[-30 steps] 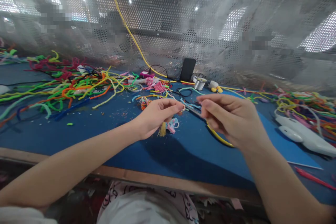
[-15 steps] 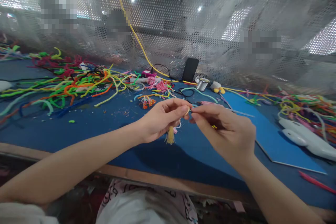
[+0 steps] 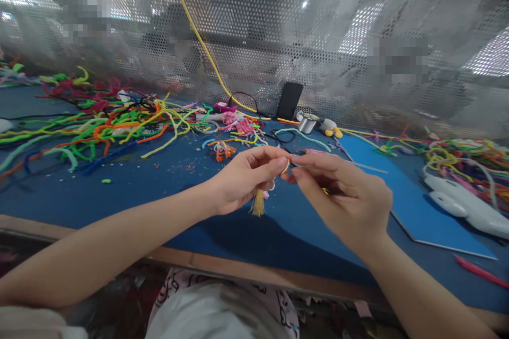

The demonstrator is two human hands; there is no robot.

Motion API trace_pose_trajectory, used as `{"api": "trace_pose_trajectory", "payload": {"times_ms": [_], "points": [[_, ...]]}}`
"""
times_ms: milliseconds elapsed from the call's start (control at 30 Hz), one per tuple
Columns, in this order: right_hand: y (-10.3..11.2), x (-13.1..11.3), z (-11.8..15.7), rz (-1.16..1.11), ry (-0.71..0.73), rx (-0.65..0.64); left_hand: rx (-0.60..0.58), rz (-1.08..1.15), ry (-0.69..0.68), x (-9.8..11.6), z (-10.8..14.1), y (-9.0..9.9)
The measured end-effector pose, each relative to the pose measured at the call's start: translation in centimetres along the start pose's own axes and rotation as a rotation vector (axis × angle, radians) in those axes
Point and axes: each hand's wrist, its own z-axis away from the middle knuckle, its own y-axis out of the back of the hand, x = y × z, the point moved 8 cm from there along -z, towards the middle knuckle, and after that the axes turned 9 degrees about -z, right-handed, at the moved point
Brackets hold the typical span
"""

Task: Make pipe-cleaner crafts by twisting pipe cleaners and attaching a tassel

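Observation:
Over the table's middle, my left hand (image 3: 242, 180) is closed in a pinch on a straw-yellow tassel (image 3: 258, 204), whose fringe hangs below the fingers. A small pale-yellow loop of cord (image 3: 285, 166) stands out at my left thumb tip. My right hand (image 3: 345, 190) meets the left, its thumb and forefinger pinched close by the loop; what they grip is too small to make out. Just behind the tassel shows a bit of pale pink and white material, partly covered by the left fingers. A speck of yellow (image 3: 325, 190) shows by the right fingers.
Tangled fuzzy stems (image 3: 119, 127) lie on the left; more (image 3: 469, 164) lie far right beside a white glue gun (image 3: 463, 204). A blue board (image 3: 417, 206) lies right. At the back stand a dark phone (image 3: 290, 100) and a wire spool (image 3: 307, 124) before a perforated metal screen.
The fingertips have shifted slightly against each other, with the right thumb and forefinger now a little further apart. The tassel still hangs from the left hand. The view has tilted slightly.

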Motion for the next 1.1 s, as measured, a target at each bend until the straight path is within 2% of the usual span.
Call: {"api": "trace_pose_trajectory", "payload": {"times_ms": [300,467,567,733,933,1100], "points": [[0.0,-0.4,-0.1,0.04,0.024,-0.024,-0.027,0.004,0.003,0.3,0.1,-0.6],[0.3,-0.6,-0.2,0.053,0.015,0.027,-0.021,-0.031,-0.013,0.4,0.3,-0.7],[0.6,-0.4,-0.1,0.031,-0.005,0.076,0.041,-0.102,-0.076,0.7,0.3,-0.3],[0.3,0.0,0.1,-0.015,-0.05,0.086,0.168,-0.299,-0.162,1.4,0.6,0.6],[0.1,0.5,0.3,-0.081,-0.185,0.157,0.234,-0.429,-0.25,2.6,1.1,0.7],[-1.0,0.8,0.5,-0.336,-0.376,0.098,0.226,-0.378,-0.29,2.9,1.1,0.6]]}}
